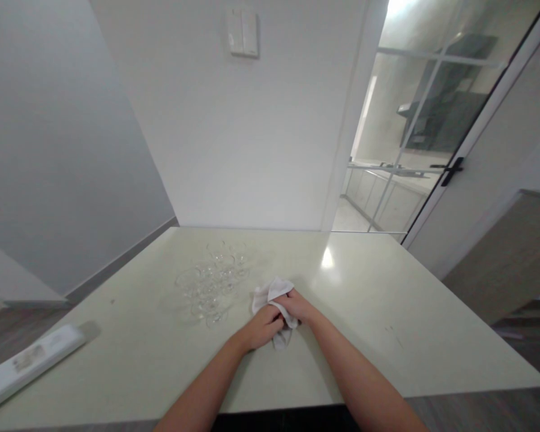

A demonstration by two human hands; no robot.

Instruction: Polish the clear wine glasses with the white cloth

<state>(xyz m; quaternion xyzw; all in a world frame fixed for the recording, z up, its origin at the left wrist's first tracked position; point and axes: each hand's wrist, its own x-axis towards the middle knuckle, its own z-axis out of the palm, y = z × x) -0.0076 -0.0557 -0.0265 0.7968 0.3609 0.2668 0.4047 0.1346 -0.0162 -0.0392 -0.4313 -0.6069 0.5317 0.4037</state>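
A crumpled white cloth (pixel 261 296) is bunched between my two hands, over the middle of the table. My left hand (pixel 261 327) is closed at the cloth's near left side, fingers curled inward. Pressed into the folds from the right is my right hand (pixel 296 304), its fingers partly covered by the fabric. Whether the cloth wraps around anything is hidden. Left of my hands stands a cluster of several clear, stemmed-looking glasses (pixel 212 287), faint against the pale tabletop and apart from my hands.
The pale glossy table (pixel 364 324) meets a white wall with a switch plate (pixel 243 33). A long white box-like object (pixel 31 363) lies at the table's left edge. On the right is a glazed door with a black handle (pixel 452 172).
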